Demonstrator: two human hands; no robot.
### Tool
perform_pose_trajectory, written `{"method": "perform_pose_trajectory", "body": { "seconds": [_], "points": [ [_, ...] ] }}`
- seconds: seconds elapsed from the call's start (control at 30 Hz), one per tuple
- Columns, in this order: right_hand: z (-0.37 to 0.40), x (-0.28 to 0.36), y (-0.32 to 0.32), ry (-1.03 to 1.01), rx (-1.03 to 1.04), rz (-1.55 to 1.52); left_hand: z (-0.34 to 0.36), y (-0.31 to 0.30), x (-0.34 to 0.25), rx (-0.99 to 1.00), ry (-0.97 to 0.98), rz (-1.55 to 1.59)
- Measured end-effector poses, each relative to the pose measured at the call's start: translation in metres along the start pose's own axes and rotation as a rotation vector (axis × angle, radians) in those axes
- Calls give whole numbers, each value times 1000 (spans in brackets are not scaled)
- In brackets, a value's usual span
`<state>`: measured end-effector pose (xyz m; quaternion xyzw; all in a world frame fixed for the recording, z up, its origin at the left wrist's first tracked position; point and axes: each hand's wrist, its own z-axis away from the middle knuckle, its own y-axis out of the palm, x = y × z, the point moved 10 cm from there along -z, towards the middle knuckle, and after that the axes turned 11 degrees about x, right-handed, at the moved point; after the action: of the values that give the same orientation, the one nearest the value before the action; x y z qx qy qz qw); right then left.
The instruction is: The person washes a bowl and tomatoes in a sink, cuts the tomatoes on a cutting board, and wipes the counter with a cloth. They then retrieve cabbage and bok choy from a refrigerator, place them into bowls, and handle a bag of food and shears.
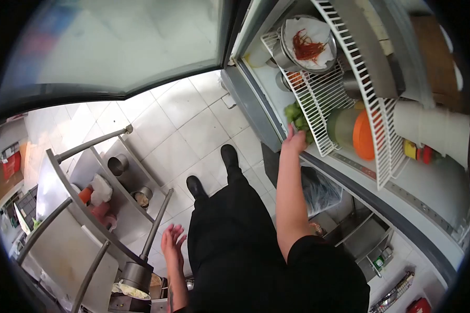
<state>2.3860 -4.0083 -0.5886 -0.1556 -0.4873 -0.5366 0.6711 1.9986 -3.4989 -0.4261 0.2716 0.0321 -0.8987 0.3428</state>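
Note:
My right hand [296, 142] reaches into the open fridge at the lower edge of a white wire shelf [317, 101]. It is at some green leafy vegetables [296, 112] lying below that shelf. One finger stretches up along the greens; the others are hidden, so whether they close on anything cannot be told. Down beside my left leg hangs my left hand [173, 241], its fingers loosely bent and apart, with nothing in it. Close to it is the metal leg of a steel work table [159, 224].
The fridge door [141, 47] stands swung open at upper left. Higher in the fridge are a metal pot [290, 57] with red strips on paper and a tub with an orange lid [364, 134]. Metal pots [118, 165] sit on the table's lower shelf. Tiles [188, 125] cover the floor.

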Motion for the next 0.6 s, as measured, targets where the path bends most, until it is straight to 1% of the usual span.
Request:
{"method": "perform_pose_trajectory", "body": {
  "seconds": [0.03,0.1,0.13,0.2,0.23,0.27,0.3,0.33,0.4,0.43,0.47,0.53,0.57,0.6],
  "points": [
    [27,-8,-10,51,13,-18,-12,14,-6,27,6,2],
    [78,-14,-19,125,95,56,-31,49,-20,98,7,-20],
    [97,-14,-29,134,102,55,-41,70,-30,144,6,-43],
    [135,-32,-35,308,243,215,-57,115,-48,296,50,-105],
    [156,-31,-35,323,261,217,-67,131,-53,356,59,-155],
    [180,-34,-27,415,347,316,-75,146,-57,415,70,-203],
    [205,-36,-17,506,438,417,-82,156,-63,434,96,-246],
    [226,-29,-4,523,474,418,-87,164,-72,447,128,-289],
    [284,-32,35,680,770,609,-86,168,-97,390,205,-298],
    [307,-35,50,685,859,672,-85,167,-114,364,259,-322],
    [326,-38,68,700,914,674,-83,160,-130,323,294,-303],
    [380,-49,101,749,1172,755,-78,134,-151,253,303,-65],
    [401,-58,116,733,1269,784,-82,106,-161,176,391,87],
    [420,-69,128,740,1319,786,-79,87,-173,146,424,108]
  ]
}}
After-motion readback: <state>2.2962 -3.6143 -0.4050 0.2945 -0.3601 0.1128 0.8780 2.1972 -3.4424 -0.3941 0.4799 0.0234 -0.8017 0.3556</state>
